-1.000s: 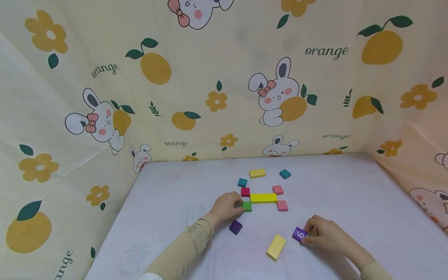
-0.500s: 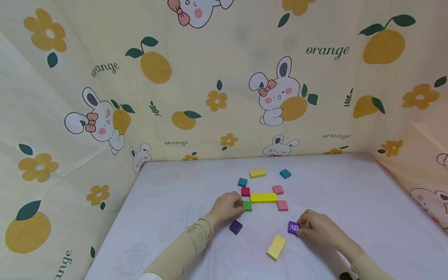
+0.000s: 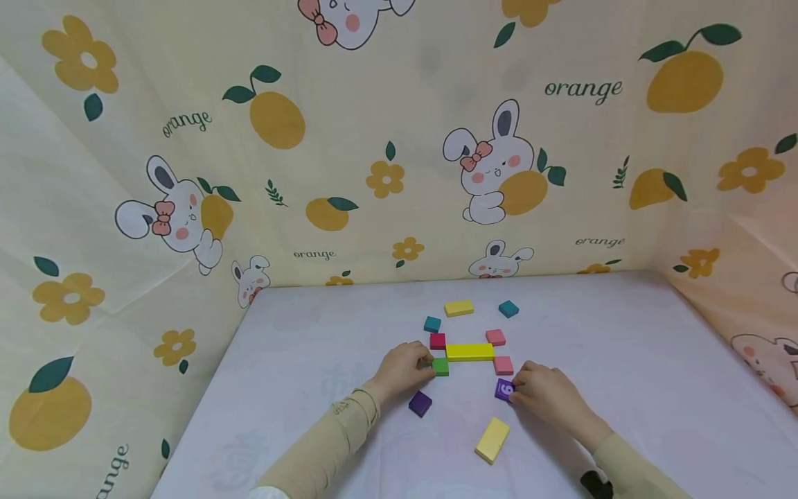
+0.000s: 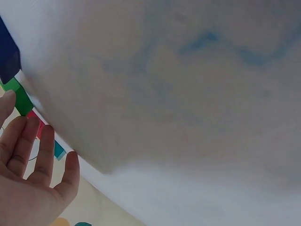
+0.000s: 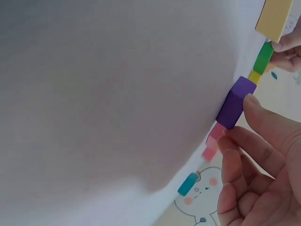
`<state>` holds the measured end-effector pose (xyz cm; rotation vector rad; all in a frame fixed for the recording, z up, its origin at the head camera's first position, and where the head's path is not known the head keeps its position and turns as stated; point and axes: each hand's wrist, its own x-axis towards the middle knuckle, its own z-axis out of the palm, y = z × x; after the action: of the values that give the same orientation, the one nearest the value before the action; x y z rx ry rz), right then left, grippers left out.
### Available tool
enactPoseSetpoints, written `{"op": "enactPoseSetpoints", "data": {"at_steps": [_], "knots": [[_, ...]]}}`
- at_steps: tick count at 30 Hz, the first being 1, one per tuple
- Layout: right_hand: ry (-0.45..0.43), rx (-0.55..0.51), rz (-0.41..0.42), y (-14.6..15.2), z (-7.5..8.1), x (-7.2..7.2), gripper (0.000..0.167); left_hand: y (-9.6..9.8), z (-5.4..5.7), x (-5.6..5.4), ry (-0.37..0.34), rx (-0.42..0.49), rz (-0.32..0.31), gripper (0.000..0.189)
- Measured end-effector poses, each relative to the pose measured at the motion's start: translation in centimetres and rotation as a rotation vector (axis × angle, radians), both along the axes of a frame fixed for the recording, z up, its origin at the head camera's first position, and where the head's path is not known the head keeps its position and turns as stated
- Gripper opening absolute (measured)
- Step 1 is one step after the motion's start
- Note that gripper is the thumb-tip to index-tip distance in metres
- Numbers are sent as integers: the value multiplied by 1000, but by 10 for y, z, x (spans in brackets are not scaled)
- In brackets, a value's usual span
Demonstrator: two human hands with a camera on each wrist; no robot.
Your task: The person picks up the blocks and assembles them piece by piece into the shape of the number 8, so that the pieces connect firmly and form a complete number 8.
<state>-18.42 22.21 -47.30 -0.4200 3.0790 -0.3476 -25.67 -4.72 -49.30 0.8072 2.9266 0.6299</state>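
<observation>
In the head view my left hand [image 3: 404,371] pinches a small green block [image 3: 440,366] by its left side. The left wrist view has the thumb and index finger at two ends of the green block [image 4: 19,96]. My right hand [image 3: 555,396] holds a purple block [image 3: 504,389] marked with a white numeral, just below the lower pink block [image 3: 503,365]. Thumb and fingers grip the purple block [image 5: 236,102] in the right wrist view. A long yellow block [image 3: 470,353] lies between the green and pink ones, with a red block [image 3: 438,341] above the green one.
Another pink block [image 3: 495,337] sits at the upper right of the yellow one. Behind are two teal blocks [image 3: 432,324] and a yellow block [image 3: 458,308]. Nearer lie a dark purple block [image 3: 420,403] and a pale yellow block [image 3: 492,440]. A patterned cloth [image 3: 386,111] rises behind the table.
My right hand has carried the purple block left and away from me, close to the lower pink block. The left hand has stayed at the green block.
</observation>
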Motion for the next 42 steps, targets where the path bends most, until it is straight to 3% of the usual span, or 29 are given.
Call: {"op": "enactPoseSetpoints", "data": {"at_steps": [11,28,36,42], "knots": [[-1,-19,-58,-12,4,-2,21,-1,-3,-1,-9,5,17,24],[8,-25,-80,-14,5,-4,22,-2,-2,3,5,3,22,29],[-7,-29,-90,-14,6,-4,22,-5,-3,2,-48,32,26,35],[-4,-31,-95,-15,6,-4,21,-9,3,7,-124,90,13,39]]}}
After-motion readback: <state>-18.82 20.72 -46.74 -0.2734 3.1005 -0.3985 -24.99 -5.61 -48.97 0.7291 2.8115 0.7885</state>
